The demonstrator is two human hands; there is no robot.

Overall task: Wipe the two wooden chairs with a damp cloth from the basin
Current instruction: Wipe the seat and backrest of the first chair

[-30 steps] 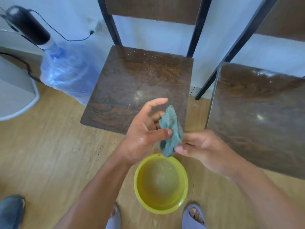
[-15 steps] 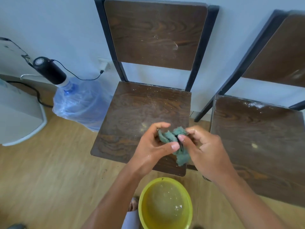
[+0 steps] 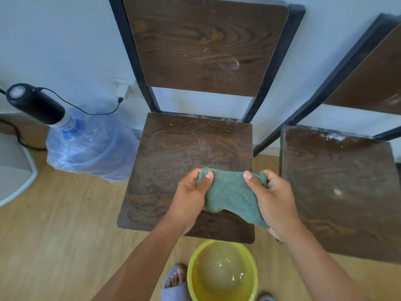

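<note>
A green cloth (image 3: 230, 192) is stretched flat between my left hand (image 3: 189, 200) and my right hand (image 3: 273, 198), each gripping one end. The cloth hangs over the front part of the left wooden chair's seat (image 3: 173, 153), which is dusty with white specks. That chair's dark backrest (image 3: 204, 46) stands against the wall. The second wooden chair (image 3: 338, 192) stands to the right, its seat also speckled. A yellow basin (image 3: 195, 279) with cloudy water sits on the floor below the left chair's front edge.
A large blue water bottle (image 3: 91, 146) with a black pump (image 3: 34, 105) stands left of the chair, its cable plugged into a wall socket (image 3: 122, 88). A white object (image 3: 13, 170) lies at the far left. My slippered foot (image 3: 175, 283) is beside the basin.
The cloth was bunched between my hands above the basin; now it is spread wide between them over the left chair's seat. The view has tilted up toward the backrest.
</note>
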